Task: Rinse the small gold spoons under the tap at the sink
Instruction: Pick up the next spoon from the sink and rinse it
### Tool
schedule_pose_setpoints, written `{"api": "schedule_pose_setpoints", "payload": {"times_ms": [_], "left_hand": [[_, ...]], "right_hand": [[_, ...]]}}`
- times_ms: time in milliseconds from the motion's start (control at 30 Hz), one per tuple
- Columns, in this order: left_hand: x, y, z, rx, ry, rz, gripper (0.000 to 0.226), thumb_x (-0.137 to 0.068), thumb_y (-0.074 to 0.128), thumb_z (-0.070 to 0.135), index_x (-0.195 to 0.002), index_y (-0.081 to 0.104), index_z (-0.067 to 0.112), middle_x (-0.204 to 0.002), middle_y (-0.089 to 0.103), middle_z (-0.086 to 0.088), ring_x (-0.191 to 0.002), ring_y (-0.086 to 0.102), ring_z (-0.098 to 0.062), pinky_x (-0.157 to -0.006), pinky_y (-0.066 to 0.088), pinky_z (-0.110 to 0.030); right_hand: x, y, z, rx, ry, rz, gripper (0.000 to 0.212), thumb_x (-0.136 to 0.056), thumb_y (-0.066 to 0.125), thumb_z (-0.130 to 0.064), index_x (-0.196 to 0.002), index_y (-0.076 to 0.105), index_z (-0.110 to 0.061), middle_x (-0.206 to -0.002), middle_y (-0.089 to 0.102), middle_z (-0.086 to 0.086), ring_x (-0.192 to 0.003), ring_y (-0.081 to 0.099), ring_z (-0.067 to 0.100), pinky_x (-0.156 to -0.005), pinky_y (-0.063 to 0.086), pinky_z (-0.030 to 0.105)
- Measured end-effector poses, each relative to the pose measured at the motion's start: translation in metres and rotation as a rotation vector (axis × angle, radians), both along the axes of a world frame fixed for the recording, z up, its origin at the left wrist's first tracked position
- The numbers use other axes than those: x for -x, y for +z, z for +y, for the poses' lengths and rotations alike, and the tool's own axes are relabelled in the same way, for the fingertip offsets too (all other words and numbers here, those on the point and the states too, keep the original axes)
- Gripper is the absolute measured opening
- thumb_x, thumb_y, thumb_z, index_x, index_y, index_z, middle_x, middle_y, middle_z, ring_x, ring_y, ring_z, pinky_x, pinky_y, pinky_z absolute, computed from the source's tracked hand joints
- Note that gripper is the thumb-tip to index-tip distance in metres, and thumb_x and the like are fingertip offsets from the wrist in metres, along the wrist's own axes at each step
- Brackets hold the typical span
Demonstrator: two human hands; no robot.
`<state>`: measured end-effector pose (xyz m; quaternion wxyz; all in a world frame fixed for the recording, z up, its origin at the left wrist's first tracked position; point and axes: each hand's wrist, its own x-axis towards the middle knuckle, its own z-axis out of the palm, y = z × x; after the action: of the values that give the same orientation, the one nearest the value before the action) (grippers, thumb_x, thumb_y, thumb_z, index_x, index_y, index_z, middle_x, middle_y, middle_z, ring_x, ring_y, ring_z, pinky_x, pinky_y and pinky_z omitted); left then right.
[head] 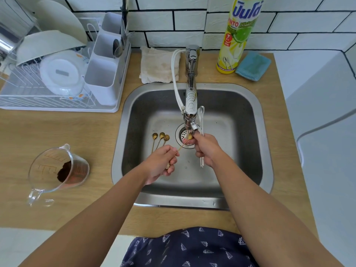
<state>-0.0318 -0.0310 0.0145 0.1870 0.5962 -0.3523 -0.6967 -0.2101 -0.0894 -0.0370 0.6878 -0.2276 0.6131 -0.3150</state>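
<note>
Head cam: both hands on gold spoon (182, 145) under tap (191, 105) (L (160, 162) pinches handle, R (205, 149) rubs bowl).

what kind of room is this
Most likely a home kitchen, at the washing-up spot: a steel sink with a tap set in a wooden counter, a dish rack holding bowls beside it, and a bottle of dish soap against the tiled wall.
</note>
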Motion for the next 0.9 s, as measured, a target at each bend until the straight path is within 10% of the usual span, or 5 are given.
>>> {"api": "schedule_pose_setpoints", "payload": {"times_ms": [200, 300, 533, 700, 900], "left_hand": [[0.010, -0.002, -0.003, 0.074, -0.001, -0.085, 0.027, -0.108, 0.039, 0.031, -0.102, 0.054, 0.009, -0.066, 0.049, 0.000, -0.047, 0.040, -0.010, -0.044, 0.033, -0.023], [0.011, -0.001, -0.002, 0.082, 0.007, -0.078, 0.027, -0.108, 0.039, 0.030, -0.101, 0.053, 0.008, -0.065, 0.046, 0.001, -0.046, 0.037, -0.009, -0.045, 0.031, -0.023], [0.006, 0.005, -0.003, 0.073, -0.024, -0.075, 0.027, -0.109, 0.038, 0.028, -0.098, 0.050, 0.008, -0.065, 0.043, 0.000, -0.045, 0.035, -0.010, -0.045, 0.029, -0.024], [-0.004, 0.003, 0.001, -0.030, 0.027, 0.075, 0.026, -0.109, 0.040, 0.028, -0.094, 0.049, 0.009, -0.059, 0.043, 0.003, -0.042, 0.033, -0.009, -0.041, 0.028, -0.020], [-0.011, 0.000, -0.001, -0.213, 0.177, 0.275, 0.026, -0.106, 0.046, 0.033, -0.091, 0.051, 0.013, -0.061, 0.038, 0.003, -0.039, 0.028, -0.006, -0.034, 0.026, -0.018]], "right_hand": [[-0.005, 0.008, 0.010, 0.222, 0.198, 0.137, 0.035, -0.082, 0.085, -0.027, -0.112, 0.067, -0.023, -0.082, 0.070, -0.010, -0.046, 0.049, -0.003, -0.040, 0.035, 0.014], [-0.002, 0.009, 0.003, 0.211, 0.102, 0.147, 0.008, -0.093, 0.074, -0.028, -0.100, 0.074, -0.023, -0.085, 0.078, -0.006, -0.043, 0.039, 0.003, -0.039, 0.030, 0.018], [-0.004, 0.006, 0.008, 0.269, 0.273, 0.191, 0.016, -0.090, 0.074, -0.040, -0.100, 0.069, -0.028, -0.080, 0.076, -0.014, -0.043, 0.047, -0.003, -0.039, 0.033, 0.017], [0.003, 0.002, 0.003, 0.115, 0.022, -0.112, 0.019, -0.107, 0.053, -0.027, -0.104, 0.067, -0.016, -0.097, 0.081, 0.008, -0.039, 0.025, 0.006, -0.037, 0.025, 0.019], [0.001, 0.000, 0.012, 0.181, 0.089, -0.152, 0.020, -0.094, 0.075, -0.021, -0.110, 0.064, -0.017, -0.088, 0.079, -0.001, -0.044, 0.031, 0.004, -0.040, 0.028, 0.019]]}}
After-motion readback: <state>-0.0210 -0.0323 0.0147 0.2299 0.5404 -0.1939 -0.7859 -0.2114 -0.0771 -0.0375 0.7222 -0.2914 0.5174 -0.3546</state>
